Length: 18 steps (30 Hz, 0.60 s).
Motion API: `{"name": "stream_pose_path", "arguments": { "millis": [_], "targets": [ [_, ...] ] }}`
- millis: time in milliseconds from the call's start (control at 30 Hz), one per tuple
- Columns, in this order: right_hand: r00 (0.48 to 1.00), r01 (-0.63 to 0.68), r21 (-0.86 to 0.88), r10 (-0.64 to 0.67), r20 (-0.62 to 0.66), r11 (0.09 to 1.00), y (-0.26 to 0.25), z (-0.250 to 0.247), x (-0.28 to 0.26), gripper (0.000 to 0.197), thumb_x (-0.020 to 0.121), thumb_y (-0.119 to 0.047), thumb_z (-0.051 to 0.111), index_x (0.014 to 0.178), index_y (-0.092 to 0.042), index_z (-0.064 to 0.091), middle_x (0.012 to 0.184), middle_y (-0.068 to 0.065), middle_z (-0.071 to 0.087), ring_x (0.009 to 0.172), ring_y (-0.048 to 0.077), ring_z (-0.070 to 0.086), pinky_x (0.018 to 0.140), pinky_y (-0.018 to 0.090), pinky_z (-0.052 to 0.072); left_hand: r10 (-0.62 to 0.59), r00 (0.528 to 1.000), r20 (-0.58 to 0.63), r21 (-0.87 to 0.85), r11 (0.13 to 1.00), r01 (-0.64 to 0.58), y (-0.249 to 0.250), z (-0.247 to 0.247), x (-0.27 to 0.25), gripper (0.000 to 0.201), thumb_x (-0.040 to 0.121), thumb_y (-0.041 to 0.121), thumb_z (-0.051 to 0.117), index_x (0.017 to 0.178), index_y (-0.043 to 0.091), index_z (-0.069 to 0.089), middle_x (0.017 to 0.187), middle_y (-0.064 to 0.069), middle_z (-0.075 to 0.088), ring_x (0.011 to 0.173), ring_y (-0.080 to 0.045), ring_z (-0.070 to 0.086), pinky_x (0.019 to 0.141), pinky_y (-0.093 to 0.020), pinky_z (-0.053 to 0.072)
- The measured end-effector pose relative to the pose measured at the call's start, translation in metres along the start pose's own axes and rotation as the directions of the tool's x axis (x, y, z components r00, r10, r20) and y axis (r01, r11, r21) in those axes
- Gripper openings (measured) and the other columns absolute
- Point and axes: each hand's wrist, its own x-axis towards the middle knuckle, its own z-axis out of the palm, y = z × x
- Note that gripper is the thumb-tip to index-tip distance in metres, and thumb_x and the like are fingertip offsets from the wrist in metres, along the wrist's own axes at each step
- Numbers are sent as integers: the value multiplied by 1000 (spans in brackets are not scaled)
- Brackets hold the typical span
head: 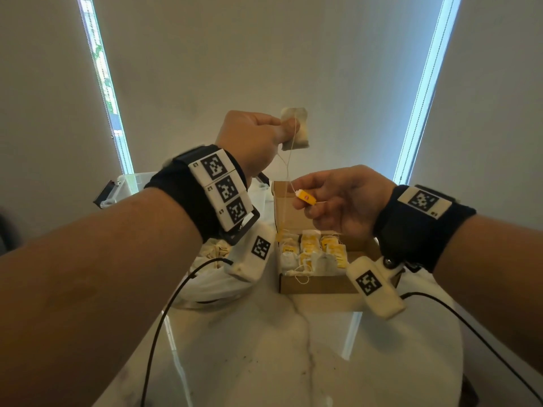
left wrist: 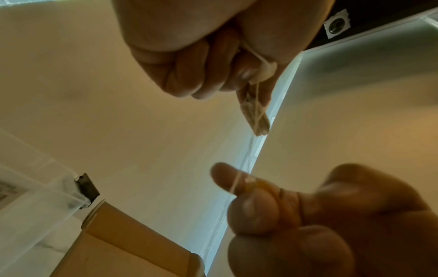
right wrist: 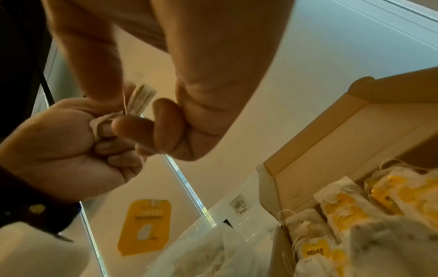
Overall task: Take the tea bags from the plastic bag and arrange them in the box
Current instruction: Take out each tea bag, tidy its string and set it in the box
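Observation:
My left hand (head: 258, 136) is raised above the table and pinches a pale tea bag (head: 295, 129) between thumb and fingers; the same tea bag (left wrist: 255, 120) hangs edge-on in the left wrist view. Its thin string (head: 286, 168) runs down to a yellow tag (head: 305, 197), which my right hand (head: 340, 201) pinches above the box. The open cardboard box (head: 311, 284) sits below, holding several tea bags with yellow tags (head: 310, 249). The white plastic bag (head: 214, 284) lies left of the box, mostly hidden by my left wrist.
A clear plastic bin (head: 126, 186) stands at the back left against the wall. The marble table (head: 264, 353) stretches toward me, with black cables (head: 164, 315) hanging from both wrist cameras. A yellow label (right wrist: 144, 226) shows in the right wrist view.

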Motion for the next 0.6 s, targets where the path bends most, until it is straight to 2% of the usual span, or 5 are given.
{"name": "stream_pose_path", "arguments": {
  "millis": [100, 267, 400, 500, 600],
  "targets": [
    [984, 79, -166, -104, -147, 983, -1, 2, 2, 30, 92, 11, 48, 110, 0, 68, 79, 11, 70, 60, 14, 57, 56, 25, 43, 15, 999, 28, 7, 1000, -15, 1, 0, -2, 19, 91, 37, 70, 83, 19, 73, 35, 22, 45, 31, 2, 40, 42, -13, 32],
    [924, 121, -367, -239, -297, 922, 5, 13, 12, 18, 91, -3, 68, 108, -9, 71, 89, 8, 79, 71, 14, 74, 70, 28, 56, 41, 998, 42, 19, 999, -42, 9, 5, -3, 22, 90, 37, 70, 93, 17, 76, 39, 20, 50, 34, 5, 44, 46, -12, 34],
    [964, 84, -340, -162, -209, 937, 7, 25, 15, 15, 97, -7, 60, 104, -15, 71, 98, 4, 79, 87, 22, 77, 88, 40, 54, 79, 995, 61, 39, 996, -82, 11, 11, -6, 24, 89, 39, 71, 97, 18, 78, 70, 7, 70, 40, 5, 49, 51, -14, 39],
    [989, 47, -343, -91, -114, 938, 7, 30, 10, 26, 101, -8, 51, 116, -17, 70, 104, 1, 78, 98, 25, 75, 101, 49, 46, 72, 996, 47, 33, 997, -73, 10, 13, -5, 23, 88, 40, 72, 96, 20, 79, 89, 10, 72, 73, 3, 61, 75, -22, 51],
    [997, 9, -237, -26, -67, 971, 8, 29, 6, 36, 97, 1, 42, 121, -11, 65, 106, 10, 77, 102, 29, 74, 104, 51, 46, 41, 999, 32, 42, 998, -42, 7, 12, -4, 17, 87, 40, 73, 88, 24, 78, 96, 10, 71, 88, -1, 62, 80, -25, 50]
  ]
}}
